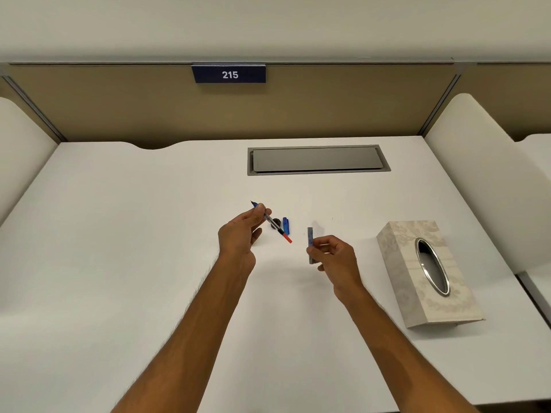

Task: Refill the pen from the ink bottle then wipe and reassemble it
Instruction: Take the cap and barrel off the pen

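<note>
Left of the tissue box (429,275), our left hand (240,234) has its grip closed on the pen's inner section (272,222), above the ink bottle (275,224) and blue cap (286,225); our right hand (335,254) pinches the barrel (310,236) over the bench (119,234).

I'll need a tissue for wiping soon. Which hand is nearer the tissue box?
Right. The right hand, holding the pen barrel, is just left of the tissue box. The left hand, holding the pen's inner part, is farther left.
</note>
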